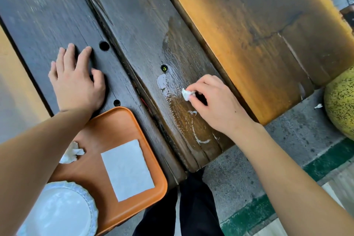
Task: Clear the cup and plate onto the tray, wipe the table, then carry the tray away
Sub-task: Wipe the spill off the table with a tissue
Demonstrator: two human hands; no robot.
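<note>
My right hand (214, 103) pinches a small wad of white tissue (186, 94) against the dark wooden table (145, 25), at the edge of a wet streak with white tissue shreds. My left hand (76, 80) lies flat on the table with fingers spread, just beyond the orange tray (115, 120). The tray sits at the table's near edge and carries a white plate (63, 212) at lower left, a flat white napkin (127, 170) and a crumpled tissue (71, 153). No cup is in view.
A wet patch (170, 48) spreads across the middle plank. Round holes (104, 45) dot the planks. The table's lighter part (258, 44) lies to the right. A speckled yellow-green round object (341, 105) stands at the right edge. Below are concrete floor (287, 140) and my dark trousers.
</note>
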